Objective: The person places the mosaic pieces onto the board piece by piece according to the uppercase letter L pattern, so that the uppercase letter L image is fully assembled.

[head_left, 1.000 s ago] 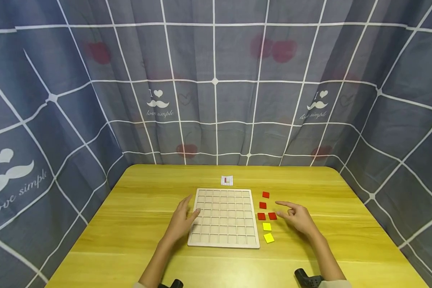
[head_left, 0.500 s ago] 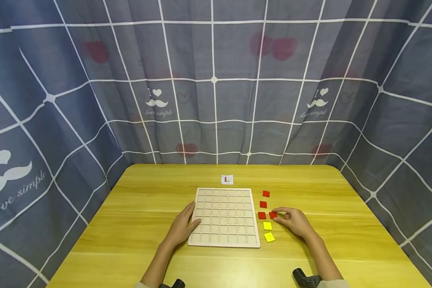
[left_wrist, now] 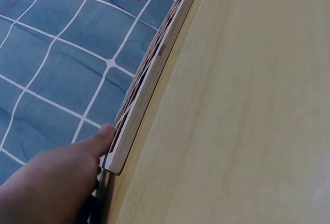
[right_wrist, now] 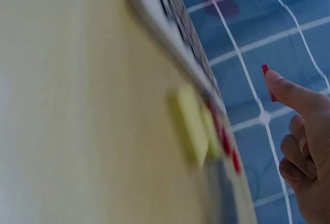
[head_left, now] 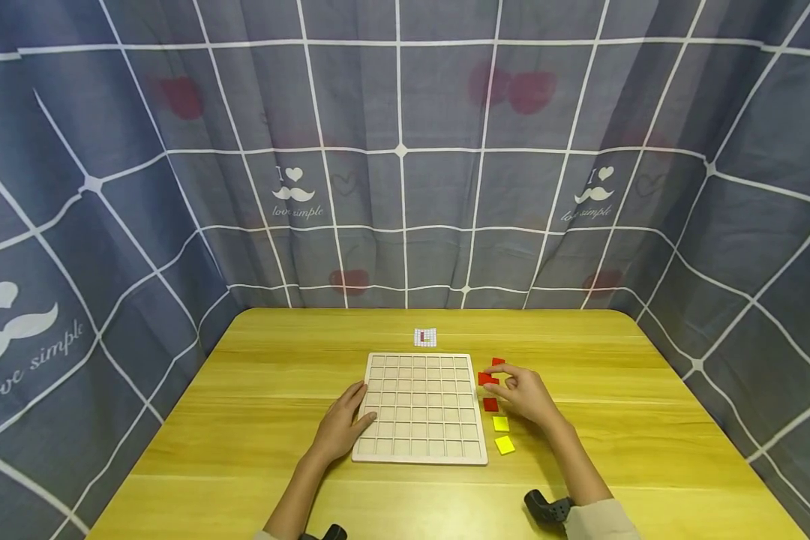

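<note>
A person seated at a wooden table (head_left: 216,450) pinches a red tile (head_left: 484,379) between the thumb and index finger of the right hand (head_left: 525,394), thumb and finger parted only by the tile itself. The tile is raised off the tabletop, just beside the right edge of a pale wooden grid board (head_left: 421,420); the right wrist view shows it upright, partly covered by the thumb, with the remaining fingers curled toward the palm. The left hand (head_left: 337,426) rests at the board's left edge, thumb stretched over the rim and fingers loosely extended along the outer side (whether any fingertip reaches underneath cannot be told).

Along the board's right side, a second red tile (head_left: 498,362) lies farthest away, partly covered by the right hand's index finger. A third, just behind the held one in the head view, is too overlapped to make out fully. A fourth red tile (head_left: 490,405) lies nearer the person, followed by a yellow tile (head_left: 501,424) and, closest of all, another yellow tile (head_left: 505,445), slightly turned. Beyond the board's far edge sits a small gridded card (head_left: 425,337) with a red mark. A blue-gray checked curtain (head_left: 439,187) surrounds the scene.
</note>
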The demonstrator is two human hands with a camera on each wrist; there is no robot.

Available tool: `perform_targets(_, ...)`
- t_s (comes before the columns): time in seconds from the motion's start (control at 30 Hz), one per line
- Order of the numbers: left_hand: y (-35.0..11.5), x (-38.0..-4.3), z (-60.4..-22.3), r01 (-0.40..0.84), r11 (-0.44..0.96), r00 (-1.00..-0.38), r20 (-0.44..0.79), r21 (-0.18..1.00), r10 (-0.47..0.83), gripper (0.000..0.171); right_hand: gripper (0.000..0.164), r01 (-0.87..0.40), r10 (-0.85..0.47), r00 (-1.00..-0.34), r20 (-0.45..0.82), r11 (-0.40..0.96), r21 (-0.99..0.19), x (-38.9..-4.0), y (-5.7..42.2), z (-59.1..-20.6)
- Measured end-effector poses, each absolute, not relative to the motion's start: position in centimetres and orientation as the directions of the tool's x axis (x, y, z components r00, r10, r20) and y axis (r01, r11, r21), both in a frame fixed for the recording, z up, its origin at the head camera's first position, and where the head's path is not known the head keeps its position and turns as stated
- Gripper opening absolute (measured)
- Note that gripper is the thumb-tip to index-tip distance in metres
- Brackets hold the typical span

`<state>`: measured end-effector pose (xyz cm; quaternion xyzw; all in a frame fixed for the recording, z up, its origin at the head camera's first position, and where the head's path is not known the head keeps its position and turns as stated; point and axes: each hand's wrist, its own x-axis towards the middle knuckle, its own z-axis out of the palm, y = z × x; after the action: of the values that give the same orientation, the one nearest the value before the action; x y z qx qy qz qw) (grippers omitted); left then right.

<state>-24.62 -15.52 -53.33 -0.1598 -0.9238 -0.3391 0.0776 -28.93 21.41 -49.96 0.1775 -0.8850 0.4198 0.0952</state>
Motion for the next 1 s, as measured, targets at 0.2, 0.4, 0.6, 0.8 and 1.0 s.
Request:
perform_targets(0.2,-15.5,-24.5,-53.4,0.349,0.721,-0.936,0.257,0.598,0.240,0.062,0.034,-0.408,-0.243,-0.913,0.328,0.559,-0.721,-31.1,17.3,-48.2)
perform_targets(0.4,-15.6,-24.4,-53.4,0.349,0.721,-0.936,0.261,0.599,0.237,0.061,0.035,-0.437,-0.255,-0.899,0.355,0.520,-0.734,-32.9,13.0,-47.8)
perform_targets(0.6,-15.7,-24.4,-53.3,0.353,0.722,-0.934,0.266,0.596,0.237,0.060,0.033,-0.463,-0.284,-0.886,0.366,0.558,-0.688,-33.9,9.4,-49.4)
perform_targets(0.8,-15.6,-24.4,-53.1,0.359,0.718,-0.932,0.266,0.596,0.245,0.060,0.031,-0.431,-0.281,-0.902,0.328,0.598,-0.676,-34.4,7.5,-51.2)
perform_targets(1.0,-15.6,-24.5,-53.2,0.358,0.718,-0.932,0.268,0.597,0.242,0.060,0.030,-0.444,-0.320,-0.896,0.309,0.622,-0.645,-34.6,7.0,-52.6)
